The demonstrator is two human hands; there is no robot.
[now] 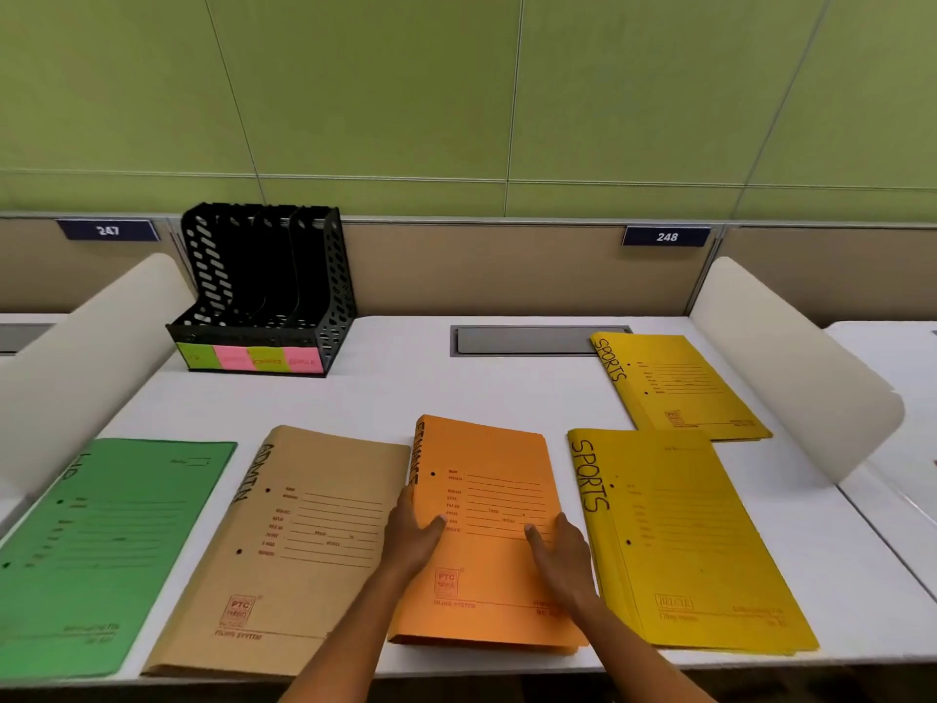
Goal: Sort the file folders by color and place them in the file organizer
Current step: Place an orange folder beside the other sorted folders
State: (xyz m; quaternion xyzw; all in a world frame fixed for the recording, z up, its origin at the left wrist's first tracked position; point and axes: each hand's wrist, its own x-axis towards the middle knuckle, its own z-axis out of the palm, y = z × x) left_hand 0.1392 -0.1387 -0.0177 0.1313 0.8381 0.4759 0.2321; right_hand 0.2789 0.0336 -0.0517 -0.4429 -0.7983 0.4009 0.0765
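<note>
Desk [405, 393] bears every folder; none filed. Organizer [263, 291] stands empty, far beyond left hand [413, 537]. Both hands, right hand [563, 560] too, clasp orange folder stack [487, 525] by its sides; brown, green, yellow piles flank them.

File organizer [263, 291] stands behind folders [487, 530] lying side by side.

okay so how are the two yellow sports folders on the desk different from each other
The near yellow folder lies at the front edge of the desk, beside the orange folder; the far yellow folder lies farther back, its top corner overlapping the grey desk hatch. The near one looks like a stack; the far one looks thinner. Both lie flat, marked SPORTS along the left edge, untouched.
</note>
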